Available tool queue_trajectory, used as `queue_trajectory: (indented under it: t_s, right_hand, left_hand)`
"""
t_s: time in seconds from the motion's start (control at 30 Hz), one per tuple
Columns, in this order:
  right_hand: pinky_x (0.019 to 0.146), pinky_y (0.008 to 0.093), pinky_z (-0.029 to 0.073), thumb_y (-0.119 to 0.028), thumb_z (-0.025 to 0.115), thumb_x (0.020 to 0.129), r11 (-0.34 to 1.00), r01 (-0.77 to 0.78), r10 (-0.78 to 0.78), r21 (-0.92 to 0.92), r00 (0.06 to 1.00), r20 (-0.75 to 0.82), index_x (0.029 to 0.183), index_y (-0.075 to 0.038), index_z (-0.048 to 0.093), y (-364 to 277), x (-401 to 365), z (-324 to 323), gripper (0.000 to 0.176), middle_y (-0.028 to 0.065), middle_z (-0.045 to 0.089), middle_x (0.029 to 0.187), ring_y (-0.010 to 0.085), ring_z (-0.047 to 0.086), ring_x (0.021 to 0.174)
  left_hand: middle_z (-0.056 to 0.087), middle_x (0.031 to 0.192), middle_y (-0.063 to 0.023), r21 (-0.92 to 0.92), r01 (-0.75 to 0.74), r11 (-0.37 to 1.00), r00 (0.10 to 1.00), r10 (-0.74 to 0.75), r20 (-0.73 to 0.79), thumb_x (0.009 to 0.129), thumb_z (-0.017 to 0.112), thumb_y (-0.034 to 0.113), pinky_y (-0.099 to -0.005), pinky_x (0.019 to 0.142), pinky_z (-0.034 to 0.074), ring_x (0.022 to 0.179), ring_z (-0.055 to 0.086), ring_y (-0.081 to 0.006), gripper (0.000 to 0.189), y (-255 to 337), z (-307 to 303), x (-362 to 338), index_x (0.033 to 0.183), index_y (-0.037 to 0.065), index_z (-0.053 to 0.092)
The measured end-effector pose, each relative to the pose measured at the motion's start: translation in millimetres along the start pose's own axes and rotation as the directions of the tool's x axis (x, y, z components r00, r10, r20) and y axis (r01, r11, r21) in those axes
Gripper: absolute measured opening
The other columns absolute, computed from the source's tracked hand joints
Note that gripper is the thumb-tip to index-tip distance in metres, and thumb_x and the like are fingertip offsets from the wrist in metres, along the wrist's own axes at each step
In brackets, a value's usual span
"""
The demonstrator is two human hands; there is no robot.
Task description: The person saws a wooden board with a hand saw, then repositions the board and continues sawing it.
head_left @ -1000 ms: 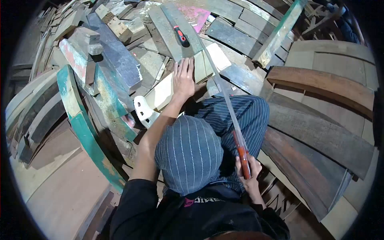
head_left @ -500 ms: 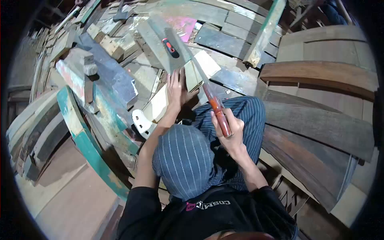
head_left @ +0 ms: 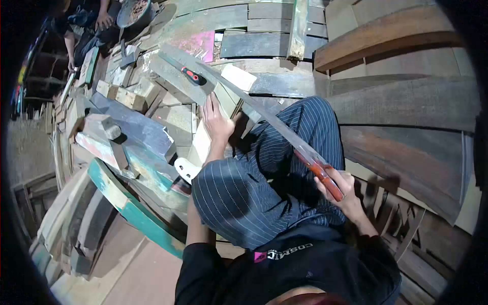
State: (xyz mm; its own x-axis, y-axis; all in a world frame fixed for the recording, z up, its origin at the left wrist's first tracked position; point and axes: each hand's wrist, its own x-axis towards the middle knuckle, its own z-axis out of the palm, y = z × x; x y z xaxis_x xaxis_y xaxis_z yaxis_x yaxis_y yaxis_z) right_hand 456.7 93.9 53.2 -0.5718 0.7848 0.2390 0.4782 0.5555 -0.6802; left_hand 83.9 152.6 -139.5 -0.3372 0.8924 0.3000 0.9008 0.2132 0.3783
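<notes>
My right hand (head_left: 341, 192) grips the red-orange handle of a handsaw (head_left: 277, 122), above my right knee. Its long blade slants up and left, overlapping the edge of a pale wooden piece (head_left: 226, 99) in this view. My left hand (head_left: 217, 123) rests on that pale piece with fingers stretched out and flat. Just beyond the fingertips, a tool with a red and black handle (head_left: 193, 77) lies on a sawdust-covered plank (head_left: 175, 71). A white slotted plastic piece (head_left: 186, 169) shows beside my left forearm.
Offcuts and a grey-blue beam (head_left: 145, 122) lie to the left, beside a curved green-painted board (head_left: 134, 213). Curved brown planks (head_left: 381, 40) stand at the right. A pink sheet (head_left: 203, 46) lies ahead. At the upper left, another person's hand (head_left: 104, 20) is near a basin (head_left: 133, 12).
My right hand has drawn the saw back, down and to the right. My left hand stays on the pale wood. The view has shifted, bringing another person into sight at upper left.
</notes>
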Motion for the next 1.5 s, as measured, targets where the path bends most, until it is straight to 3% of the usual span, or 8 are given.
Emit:
queue_trajectory:
  t_s: [0.13,0.37,0.67,0.83,0.97,1.2,1.4,1.5]
  right_hand:
    - [0.051,0.0335,0.056,-0.010,0.079,0.087,0.992,-0.025,0.034,0.125,0.996,-0.076,0.102,0.001,0.065,6,29,22,0.023,0.0146,0.072,0.079,0.0265,0.073,0.060]
    - [0.063,0.0506,0.054,-0.013,0.069,0.093,0.961,0.061,-0.046,0.271,0.997,-0.059,0.105,-0.002,0.054,8,137,123,0.022,0.0240,0.067,0.087,0.0469,0.068,0.079]
    - [0.051,0.0370,0.058,-0.009,0.079,0.087,0.972,-0.031,0.042,0.235,0.998,-0.045,0.097,-0.001,0.063,10,53,52,0.021,0.0184,0.072,0.079,0.0290,0.073,0.061]
    - [0.054,0.0358,0.057,-0.012,0.082,0.085,0.990,-0.094,0.093,0.102,0.996,0.014,0.101,-0.003,0.068,-5,-9,11,0.023,0.0171,0.070,0.077,0.0297,0.073,0.063]
    - [0.055,0.0372,0.056,-0.013,0.079,0.088,0.988,-0.075,0.079,0.134,0.997,-0.021,0.109,-0.003,0.069,-10,17,24,0.026,0.0178,0.071,0.078,0.0309,0.073,0.064]
    - [0.048,0.0343,0.047,-0.014,0.077,0.093,0.981,-0.044,0.049,0.189,0.999,-0.019,0.101,-0.002,0.063,-8,111,93,0.020,0.0177,0.062,0.066,0.0267,0.067,0.053]
    - [0.051,0.0405,0.051,-0.013,0.076,0.092,0.986,-0.022,0.033,0.167,0.997,-0.064,0.103,-0.001,0.062,-6,104,95,0.022,0.0207,0.066,0.071,0.0371,0.070,0.060]
    - [0.050,0.0374,0.052,-0.016,0.078,0.090,0.993,-0.077,0.081,0.094,0.996,-0.040,0.100,-0.003,0.065,-10,77,76,0.021,0.0172,0.068,0.070,0.0319,0.071,0.059]
  left_hand:
    - [0.050,0.145,-0.0241,-0.010,-0.036,0.999,0.999,0.036,-0.002,0.062,0.091,0.049,-0.0542,0.120,0.028,0.137,0.045,-0.0397,0.116,-3,1,0,0.151,-0.005,0.038]
    - [0.052,0.140,-0.0241,-0.056,-0.037,0.998,0.999,0.035,-0.027,0.062,0.091,0.043,-0.0521,0.109,0.040,0.124,0.049,-0.0448,0.114,-27,20,-4,0.154,0.003,0.038]
    - [0.051,0.143,-0.0269,0.012,-0.025,1.000,0.999,0.026,-0.028,0.063,0.089,0.049,-0.0553,0.118,0.030,0.137,0.045,-0.0425,0.109,-2,2,-2,0.145,-0.009,0.045]
    - [0.049,0.144,-0.0246,0.024,-0.014,1.000,0.999,0.015,-0.036,0.061,0.087,0.051,-0.0539,0.119,0.029,0.136,0.044,-0.0419,0.116,-2,2,-5,0.149,-0.009,0.040]
    - [0.050,0.143,-0.0253,-0.109,0.045,0.993,0.999,-0.048,-0.024,0.060,0.091,0.035,-0.0555,0.120,0.028,0.137,0.042,-0.0437,0.107,10,-16,-2,0.146,-0.008,0.043]
    - [0.051,0.140,-0.0266,-0.112,0.020,0.993,0.996,-0.030,-0.089,0.054,0.092,0.038,-0.0538,0.119,0.030,0.137,0.044,-0.0435,0.113,-6,7,-8,0.147,-0.006,0.044]
    - [0.050,0.142,-0.0244,-0.095,0.052,0.994,0.996,-0.058,-0.062,0.056,0.092,0.038,-0.0527,0.119,0.032,0.137,0.044,-0.0411,0.114,6,-13,-4,0.149,-0.003,0.042]
    - [0.050,0.143,-0.0252,-0.091,0.057,0.994,0.996,-0.063,-0.058,0.058,0.092,0.038,-0.0532,0.121,0.028,0.139,0.043,-0.0406,0.114,1,-10,-3,0.150,-0.005,0.041]
